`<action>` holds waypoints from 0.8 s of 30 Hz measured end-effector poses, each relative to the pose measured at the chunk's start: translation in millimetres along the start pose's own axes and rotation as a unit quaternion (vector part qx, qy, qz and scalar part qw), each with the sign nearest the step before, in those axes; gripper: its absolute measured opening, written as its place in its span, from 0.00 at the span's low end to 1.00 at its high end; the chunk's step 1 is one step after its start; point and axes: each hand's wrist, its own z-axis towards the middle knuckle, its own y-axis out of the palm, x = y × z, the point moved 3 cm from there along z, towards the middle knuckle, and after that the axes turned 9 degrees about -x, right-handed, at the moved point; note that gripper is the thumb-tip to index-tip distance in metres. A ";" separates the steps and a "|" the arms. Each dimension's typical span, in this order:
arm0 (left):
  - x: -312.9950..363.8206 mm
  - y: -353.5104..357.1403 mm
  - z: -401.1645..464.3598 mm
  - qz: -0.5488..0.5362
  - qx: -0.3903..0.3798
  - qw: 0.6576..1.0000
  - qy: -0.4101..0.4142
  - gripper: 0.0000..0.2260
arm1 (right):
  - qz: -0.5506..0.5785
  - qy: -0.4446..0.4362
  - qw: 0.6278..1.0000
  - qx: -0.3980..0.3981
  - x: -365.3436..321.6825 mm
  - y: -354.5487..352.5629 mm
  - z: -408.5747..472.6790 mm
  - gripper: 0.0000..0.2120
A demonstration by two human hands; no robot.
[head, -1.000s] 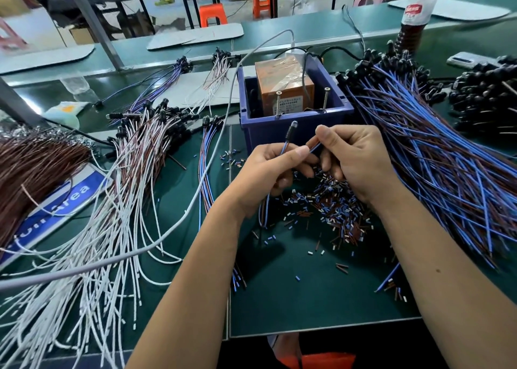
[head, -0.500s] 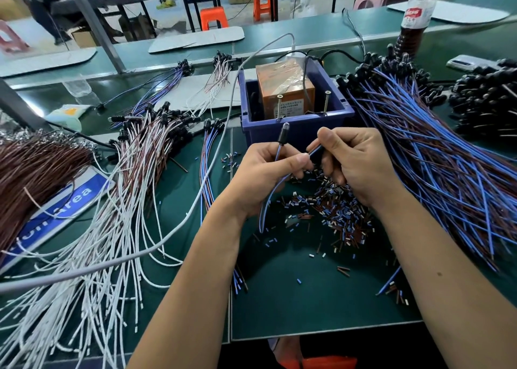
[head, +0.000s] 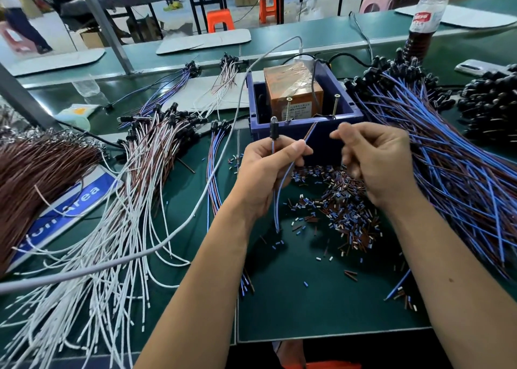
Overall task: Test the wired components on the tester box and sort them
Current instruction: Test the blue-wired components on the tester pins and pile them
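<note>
Your left hand point(head: 268, 170) has the wired part point(head: 273, 129) pinched between thumb and fingers, black head up and tipped slightly toward the far side, wires folded through the grip. The stripped brown and blue ends point(head: 310, 131) stick up and to the right from your thumb, pointing at the tester box point(head: 305, 129) just beyond. The part's long axis runs near to far, nearly upright. Your right hand point(head: 372, 161) is loosely curled just to the right of the wire ends and, as far as I can see, holds nothing. The two upright screws point(head: 288, 108) at the box's near wall look like the contacts. They're directly past the wire ends, so the left hand is nearer. I'd judge the next move to be a short push forward onto them. The untested blue pile point(head: 447, 159) is on the bench to the right, and the sorted bundles point(head: 156, 145) are on the left.
</note>
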 end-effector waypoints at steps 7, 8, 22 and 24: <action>-8.3 12.2 1.8 0.027 0.071 0.997 0.026 0.09 | 0.031 0.011 0.997 -0.075 3.8 25.7 -4.2 0.06; -8.8 13.5 2.0 0.035 0.068 0.997 0.032 0.10 | 0.040 0.016 0.996 -0.075 4.1 26.4 -4.5 0.06; 1.0 9.6 -4.3 0.133 0.160 0.965 0.160 0.06 | 0.101 0.018 0.994 -0.029 2.3 19.0 1.4 0.09; 3.9 5.2 -7.4 0.156 0.220 0.944 0.190 0.07 | 0.096 0.014 0.995 -0.013 1.9 17.0 2.4 0.10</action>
